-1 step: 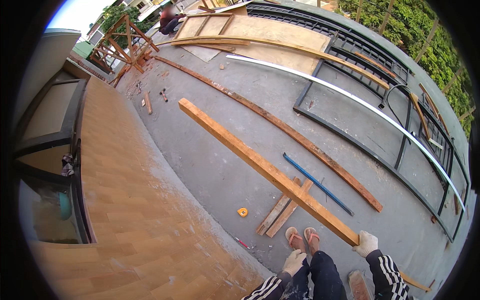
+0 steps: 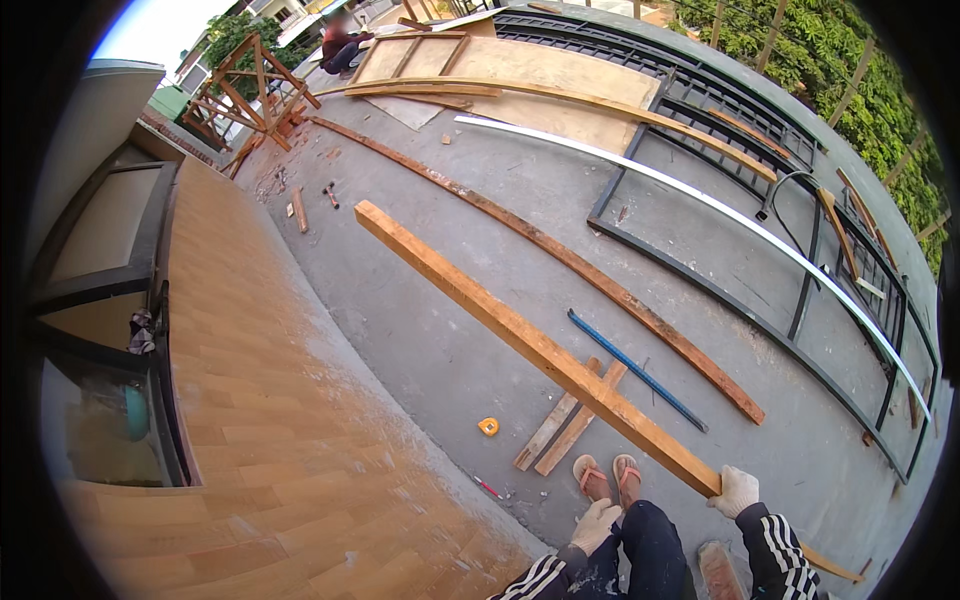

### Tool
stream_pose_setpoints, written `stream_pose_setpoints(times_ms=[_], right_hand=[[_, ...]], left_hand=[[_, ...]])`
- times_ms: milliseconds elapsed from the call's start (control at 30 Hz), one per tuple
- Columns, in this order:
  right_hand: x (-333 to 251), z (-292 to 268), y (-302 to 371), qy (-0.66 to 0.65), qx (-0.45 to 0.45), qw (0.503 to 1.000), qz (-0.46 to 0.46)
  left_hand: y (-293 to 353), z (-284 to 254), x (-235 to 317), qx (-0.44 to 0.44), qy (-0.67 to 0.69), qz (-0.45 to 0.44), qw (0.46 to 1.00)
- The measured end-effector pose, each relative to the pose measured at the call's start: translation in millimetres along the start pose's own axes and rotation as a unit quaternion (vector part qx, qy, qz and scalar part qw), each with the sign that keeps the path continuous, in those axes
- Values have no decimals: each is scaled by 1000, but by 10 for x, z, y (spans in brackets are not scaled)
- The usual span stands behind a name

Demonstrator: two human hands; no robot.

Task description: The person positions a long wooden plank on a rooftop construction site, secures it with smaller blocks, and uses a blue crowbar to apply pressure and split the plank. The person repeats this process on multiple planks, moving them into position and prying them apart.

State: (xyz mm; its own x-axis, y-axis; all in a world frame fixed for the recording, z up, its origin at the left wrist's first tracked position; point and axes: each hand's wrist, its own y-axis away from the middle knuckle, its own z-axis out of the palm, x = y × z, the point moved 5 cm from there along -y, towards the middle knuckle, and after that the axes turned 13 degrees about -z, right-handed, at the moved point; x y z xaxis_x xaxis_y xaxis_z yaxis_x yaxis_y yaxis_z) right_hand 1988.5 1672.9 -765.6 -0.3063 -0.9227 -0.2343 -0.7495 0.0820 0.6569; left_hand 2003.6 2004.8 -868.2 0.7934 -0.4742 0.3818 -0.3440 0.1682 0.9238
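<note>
The long orange timber beam (image 2: pixel 520 335) runs diagonally across the grey concrete floor (image 2: pixel 420 330), its near end in the right hand (image 2: pixel 737 491), whose gloved fingers are clamped around it. It looks stiff, rough and heavy; held at one end it would lever hard, so a grip nearer the middle seems better. The left hand (image 2: pixel 597 524) rests on the knee, fingers probably loosely curled and empty. No labels show; a small yellow tape measure (image 2: pixel 488 426) lies near two short wood offcuts (image 2: pixel 565 420).
</note>
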Motion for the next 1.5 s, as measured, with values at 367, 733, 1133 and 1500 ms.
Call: stream_pose_setpoints(times_ms=[367, 733, 1133, 1500], right_hand=[[-322, -810, 1545, -99, 106, 989, 11], [1753, 368, 2545, -264, 371, 640, 619], [2212, 277, 1815, -423, 359, 481, 679], [1497, 17, 720, -632, 409, 402, 521]], left_hand=[[961, 881, 1378, -119, 452, 128, 874], [1116, 799, 2014, 111, 310, 73, 941], [1310, 37, 3688, 31, 503, 181, 844], [950, -972, 4691, 55, 392, 285, 873]])
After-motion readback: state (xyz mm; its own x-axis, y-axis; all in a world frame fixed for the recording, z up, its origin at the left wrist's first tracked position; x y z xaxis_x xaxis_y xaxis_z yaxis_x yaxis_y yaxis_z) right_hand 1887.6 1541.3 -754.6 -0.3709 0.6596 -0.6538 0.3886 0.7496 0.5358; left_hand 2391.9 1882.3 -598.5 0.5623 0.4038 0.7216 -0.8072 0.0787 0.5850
